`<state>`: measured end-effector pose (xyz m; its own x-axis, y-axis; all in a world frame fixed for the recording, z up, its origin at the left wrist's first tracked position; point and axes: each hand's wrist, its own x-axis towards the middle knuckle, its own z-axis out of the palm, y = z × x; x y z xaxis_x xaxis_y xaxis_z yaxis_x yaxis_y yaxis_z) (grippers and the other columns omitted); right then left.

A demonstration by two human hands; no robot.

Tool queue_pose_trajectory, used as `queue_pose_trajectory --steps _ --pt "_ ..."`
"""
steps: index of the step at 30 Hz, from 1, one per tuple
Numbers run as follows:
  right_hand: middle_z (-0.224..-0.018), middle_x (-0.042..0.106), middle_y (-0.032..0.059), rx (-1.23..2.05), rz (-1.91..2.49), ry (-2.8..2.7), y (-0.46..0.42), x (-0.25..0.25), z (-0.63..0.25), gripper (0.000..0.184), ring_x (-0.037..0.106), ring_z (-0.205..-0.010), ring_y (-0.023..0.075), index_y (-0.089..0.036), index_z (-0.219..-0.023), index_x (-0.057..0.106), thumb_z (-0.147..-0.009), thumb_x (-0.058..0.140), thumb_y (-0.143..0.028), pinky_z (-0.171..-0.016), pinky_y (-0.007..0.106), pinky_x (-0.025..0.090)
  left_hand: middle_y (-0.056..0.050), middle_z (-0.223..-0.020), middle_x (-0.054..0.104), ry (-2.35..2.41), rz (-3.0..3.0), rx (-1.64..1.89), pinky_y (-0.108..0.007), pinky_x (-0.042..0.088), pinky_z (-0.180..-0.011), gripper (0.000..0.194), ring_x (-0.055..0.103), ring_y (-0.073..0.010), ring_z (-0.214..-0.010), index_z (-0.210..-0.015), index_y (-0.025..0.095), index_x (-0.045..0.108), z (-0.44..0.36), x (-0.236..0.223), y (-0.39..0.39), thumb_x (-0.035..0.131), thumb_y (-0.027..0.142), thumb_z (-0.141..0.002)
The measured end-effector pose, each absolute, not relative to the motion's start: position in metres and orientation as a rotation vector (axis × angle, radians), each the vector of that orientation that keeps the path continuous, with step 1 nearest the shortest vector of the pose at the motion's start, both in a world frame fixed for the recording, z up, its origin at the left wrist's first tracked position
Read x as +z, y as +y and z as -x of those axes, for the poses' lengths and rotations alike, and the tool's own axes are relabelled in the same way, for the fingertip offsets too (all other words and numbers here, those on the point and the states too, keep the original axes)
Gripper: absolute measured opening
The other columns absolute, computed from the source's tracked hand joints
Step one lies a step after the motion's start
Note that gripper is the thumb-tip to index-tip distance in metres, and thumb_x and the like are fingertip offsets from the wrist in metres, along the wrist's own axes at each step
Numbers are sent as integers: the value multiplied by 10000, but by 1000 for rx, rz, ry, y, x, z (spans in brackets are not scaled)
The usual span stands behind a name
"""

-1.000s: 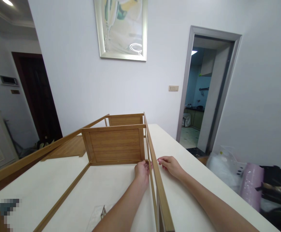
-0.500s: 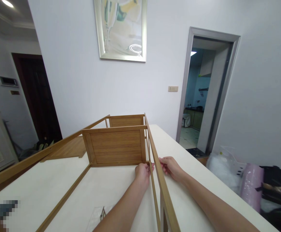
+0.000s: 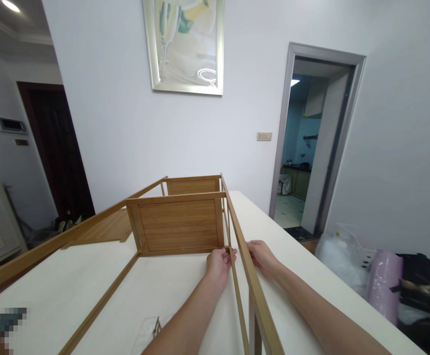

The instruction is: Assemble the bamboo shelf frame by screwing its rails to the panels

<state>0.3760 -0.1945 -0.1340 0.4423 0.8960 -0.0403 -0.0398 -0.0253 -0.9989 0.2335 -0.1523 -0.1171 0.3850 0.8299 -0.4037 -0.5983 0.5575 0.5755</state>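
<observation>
A wooden shelf frame [image 3: 253, 286] lies on its side on a white tabletop [image 3: 174, 291], with brown slatted panels set across it. My left hand [image 3: 217, 266] reaches inside the frame to the lower right corner of the nearer panel [image 3: 181, 224]. Its fingers curl around the lower rail [image 3: 237, 296] there. Outside the upper right rail, my right hand [image 3: 262, 257] is closed at about the same height. That rail hides its fingertips, so anything they pinch is out of sight.
A clear plastic bag with small metal parts [image 3: 156, 326] lies by my left forearm. Another wooden panel [image 3: 104, 228] rests on the table at left. Beyond the right table edge stand a pink wrapped roll [image 3: 384, 283] and plastic bags [image 3: 340, 254]. A wall rises behind.
My right hand has shifted slightly right, and its fingertips have gone behind the upper rail. The near end of that rail sits a little further right. My left hand stays at the corner.
</observation>
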Motion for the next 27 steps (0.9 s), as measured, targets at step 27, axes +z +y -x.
queue_pose_trajectory --steps 27 --pt "-920 710 65 3 1494 -1600 -206 -134 -406 221 647 -744 188 -217 -990 729 -823 636 -327 -673 312 536 -111 -684 684 642 -378 968 -256 545 -626 109 696 -185 -642 -758 110 592 -238 -127 -149 539 40 -823"
